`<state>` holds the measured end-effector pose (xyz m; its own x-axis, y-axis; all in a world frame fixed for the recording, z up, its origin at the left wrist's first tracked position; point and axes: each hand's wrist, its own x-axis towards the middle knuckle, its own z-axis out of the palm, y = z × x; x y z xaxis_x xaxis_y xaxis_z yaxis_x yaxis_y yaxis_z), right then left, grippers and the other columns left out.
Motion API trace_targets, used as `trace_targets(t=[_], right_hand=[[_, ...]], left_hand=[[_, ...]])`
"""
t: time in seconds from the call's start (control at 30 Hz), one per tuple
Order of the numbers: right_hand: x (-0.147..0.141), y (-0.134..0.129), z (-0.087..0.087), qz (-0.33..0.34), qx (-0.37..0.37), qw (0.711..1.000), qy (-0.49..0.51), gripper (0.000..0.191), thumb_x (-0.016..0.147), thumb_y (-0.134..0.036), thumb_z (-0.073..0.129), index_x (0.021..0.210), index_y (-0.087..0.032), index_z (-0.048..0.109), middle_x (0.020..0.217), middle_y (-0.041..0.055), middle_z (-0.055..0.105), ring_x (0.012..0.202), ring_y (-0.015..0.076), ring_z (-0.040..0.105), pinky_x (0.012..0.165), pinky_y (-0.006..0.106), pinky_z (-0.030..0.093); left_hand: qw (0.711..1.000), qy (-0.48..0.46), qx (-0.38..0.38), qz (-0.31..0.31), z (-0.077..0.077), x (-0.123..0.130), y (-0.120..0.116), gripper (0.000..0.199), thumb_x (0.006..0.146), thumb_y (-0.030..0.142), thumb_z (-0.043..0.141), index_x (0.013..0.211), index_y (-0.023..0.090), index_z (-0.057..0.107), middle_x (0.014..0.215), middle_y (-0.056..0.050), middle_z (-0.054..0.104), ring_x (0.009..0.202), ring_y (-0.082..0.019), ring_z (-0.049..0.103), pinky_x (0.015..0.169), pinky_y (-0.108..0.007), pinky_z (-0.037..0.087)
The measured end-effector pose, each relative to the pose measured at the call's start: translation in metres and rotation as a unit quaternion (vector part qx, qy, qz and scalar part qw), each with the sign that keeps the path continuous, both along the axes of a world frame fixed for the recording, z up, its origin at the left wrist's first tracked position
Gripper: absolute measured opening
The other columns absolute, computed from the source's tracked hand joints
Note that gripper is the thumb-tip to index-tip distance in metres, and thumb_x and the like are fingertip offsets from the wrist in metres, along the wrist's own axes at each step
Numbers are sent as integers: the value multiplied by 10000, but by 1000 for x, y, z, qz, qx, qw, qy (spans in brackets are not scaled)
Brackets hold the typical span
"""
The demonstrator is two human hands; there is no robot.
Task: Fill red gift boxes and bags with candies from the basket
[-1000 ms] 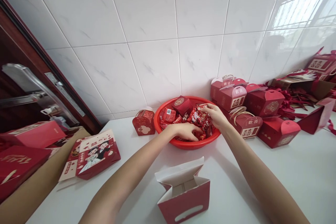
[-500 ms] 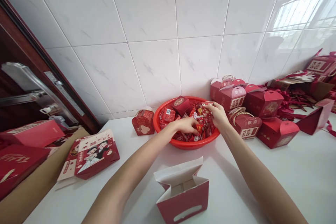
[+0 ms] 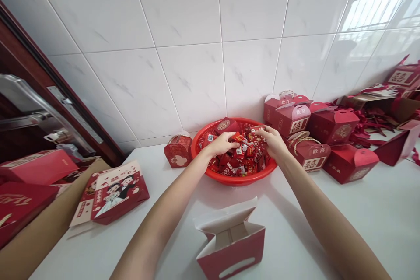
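The left hand [image 3: 222, 144] pinches a sweet [image 3: 236, 137], the right hand [image 3: 274, 141] a packet [image 3: 257, 138], over the twelve-o'clock basket [image 3: 236, 180]; a six-o'clock box [image 3: 236, 248] gapes.

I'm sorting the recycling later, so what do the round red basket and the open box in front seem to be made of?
Basket: looks like plastic, fairly glossy, given the bright moulded rim and perforated wall.
Open box: probably thin card, printed red with a matte look; creased folds and a pale inside suggest it.
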<state>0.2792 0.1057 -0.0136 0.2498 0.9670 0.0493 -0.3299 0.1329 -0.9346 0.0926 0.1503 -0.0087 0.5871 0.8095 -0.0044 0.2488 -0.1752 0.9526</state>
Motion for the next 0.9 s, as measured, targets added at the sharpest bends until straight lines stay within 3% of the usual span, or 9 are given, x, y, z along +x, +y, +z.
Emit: trace_targets(t=[0.3,0.5,0.77,0.9], right_hand=[[-1,-2,2,31,-15,999,-23,182,553,-189,741,731,-201,705,669,7,713,637,169,647,633,286,522],[-2,-5,4,35,-10,999,-33,171,555,-181,731,725,-191,712,677,9,714,646,163,649,623,273,525],[-3,-5,4,37,-13,999,-37,205,538,-178,729,741,-191,705,656,-6,704,619,153,639,604,266,514],[-2,-5,3,36,-11,998,-41,210,537,-182,729,746,-188,704,661,-4,704,631,158,646,618,272,519]], left_hand=[[998,-9,51,20,1,1,-1,403,801,15,596,1173,138,689,1133,-69,724,973,-170,668,986,-351,506],[995,0,87,58,-2,-2,3,489,747,33,647,1214,174,685,1232,-66,694,1033,-215,678,1025,-399,496],[984,4,150,97,-7,-3,8,545,686,-54,565,1172,163,683,1310,-76,670,1248,-235,595,1113,-383,437],[976,-6,179,126,-11,-4,14,533,685,-64,556,1154,155,681,1311,-98,672,1255,-237,600,1114,-392,438]])
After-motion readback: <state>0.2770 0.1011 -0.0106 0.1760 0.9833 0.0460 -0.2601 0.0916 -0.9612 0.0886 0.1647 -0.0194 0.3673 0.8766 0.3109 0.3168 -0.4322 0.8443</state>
